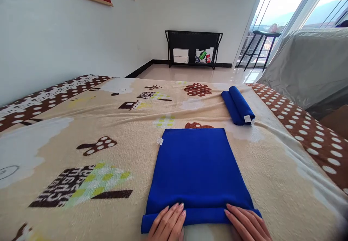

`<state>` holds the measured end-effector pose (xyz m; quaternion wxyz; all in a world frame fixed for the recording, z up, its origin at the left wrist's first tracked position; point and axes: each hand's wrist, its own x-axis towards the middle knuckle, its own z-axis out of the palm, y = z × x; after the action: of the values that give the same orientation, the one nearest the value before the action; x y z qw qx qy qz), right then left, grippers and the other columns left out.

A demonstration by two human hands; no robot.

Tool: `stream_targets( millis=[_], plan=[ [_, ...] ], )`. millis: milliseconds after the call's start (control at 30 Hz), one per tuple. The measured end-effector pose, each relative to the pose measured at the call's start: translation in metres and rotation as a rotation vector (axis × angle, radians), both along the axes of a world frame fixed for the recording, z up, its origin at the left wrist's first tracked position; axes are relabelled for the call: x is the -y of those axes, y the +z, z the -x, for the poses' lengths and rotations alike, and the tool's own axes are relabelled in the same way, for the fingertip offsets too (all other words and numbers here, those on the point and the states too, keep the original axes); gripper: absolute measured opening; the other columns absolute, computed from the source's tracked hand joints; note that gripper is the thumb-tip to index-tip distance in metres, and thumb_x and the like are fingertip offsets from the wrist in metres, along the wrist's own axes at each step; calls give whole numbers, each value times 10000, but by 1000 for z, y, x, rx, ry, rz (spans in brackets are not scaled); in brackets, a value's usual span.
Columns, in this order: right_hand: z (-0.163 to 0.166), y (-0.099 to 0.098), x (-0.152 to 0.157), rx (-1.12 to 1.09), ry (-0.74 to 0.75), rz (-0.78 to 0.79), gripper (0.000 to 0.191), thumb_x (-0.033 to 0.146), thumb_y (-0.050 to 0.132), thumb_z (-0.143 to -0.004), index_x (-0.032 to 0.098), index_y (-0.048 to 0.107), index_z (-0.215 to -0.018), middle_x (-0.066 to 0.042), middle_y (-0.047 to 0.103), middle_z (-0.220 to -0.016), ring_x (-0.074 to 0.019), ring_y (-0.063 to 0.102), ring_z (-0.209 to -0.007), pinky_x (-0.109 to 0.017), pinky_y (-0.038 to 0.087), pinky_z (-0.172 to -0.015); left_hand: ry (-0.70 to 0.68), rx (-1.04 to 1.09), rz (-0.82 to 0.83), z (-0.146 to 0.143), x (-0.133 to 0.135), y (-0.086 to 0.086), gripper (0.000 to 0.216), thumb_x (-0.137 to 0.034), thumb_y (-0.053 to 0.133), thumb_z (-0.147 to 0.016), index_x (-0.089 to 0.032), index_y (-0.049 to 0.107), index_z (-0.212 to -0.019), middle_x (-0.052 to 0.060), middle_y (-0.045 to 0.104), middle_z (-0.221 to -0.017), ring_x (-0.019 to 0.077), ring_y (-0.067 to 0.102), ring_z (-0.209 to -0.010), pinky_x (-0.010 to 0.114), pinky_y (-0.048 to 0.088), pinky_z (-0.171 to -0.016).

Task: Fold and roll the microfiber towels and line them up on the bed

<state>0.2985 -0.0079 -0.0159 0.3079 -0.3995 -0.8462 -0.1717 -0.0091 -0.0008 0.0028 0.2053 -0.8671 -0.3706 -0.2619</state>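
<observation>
A blue towel lies spread on the bed, its near edge turned over into a thick fold. My left hand grips the left part of that fold, with fingers over the top. On the right part, my right hand holds the fold the same way. Both thumbs are mostly hidden. A white tag sticks out at the towel's far left corner. Farther off to the right lies a second blue towel, rolled up, with a small white label on its near end.
Under the towels is a beige patterned blanket with brown dotted borders. Beyond the bed, a black rack stands against the wall, holding white boxes and a bag. At right are a covered bulky piece and a dark stool.
</observation>
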Motion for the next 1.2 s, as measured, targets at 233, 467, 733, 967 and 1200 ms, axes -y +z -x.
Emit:
stream_targets(
  millis=[233,467,733,967,1200],
  plan=[
    [45,27,-16,121,74,-53,367,340,499,-951,182,653,-1245,4,722,-1163,-147,716,-992,-264,535,-850,-73,-20,-18,-41,-9,6,340,-182,432,-976,-157,702,-1181,19,739,-1199,136,664,-1151,300,283,-1217],
    [-10,22,-9,166,-202,34,677,454,452,-962,112,341,-1535,-77,644,-1313,-194,678,-1111,-323,418,-1065,216,-89,67,22,-8,7,481,-400,462,-976,-162,573,-1379,66,609,-1409,183,552,-1308,337,202,-1231],
    [32,32,-15,119,-170,-11,563,301,525,-918,143,469,-1456,-52,623,-1332,-200,661,-1147,-395,214,-1224,212,-80,76,-9,-5,23,485,-139,450,-895,-136,584,-1361,102,625,-1383,198,580,-1277,473,53,-1255],
    [53,29,-33,203,-181,58,580,443,483,-952,141,480,-1447,-56,555,-1422,-196,603,-1238,-328,501,-956,168,-108,82,-39,-30,20,506,-398,469,-967,-169,538,-1413,60,564,-1458,183,518,-1335,314,401,-1076],
    [-17,13,-24,195,-300,144,646,444,405,-990,140,307,-1552,-71,482,-1495,-225,540,-1314,-377,442,-1026,336,-123,176,34,-24,14,540,-300,452,-977,-171,410,-1499,50,503,-1513,176,428,-1411,367,168,-1219]
  ],
)
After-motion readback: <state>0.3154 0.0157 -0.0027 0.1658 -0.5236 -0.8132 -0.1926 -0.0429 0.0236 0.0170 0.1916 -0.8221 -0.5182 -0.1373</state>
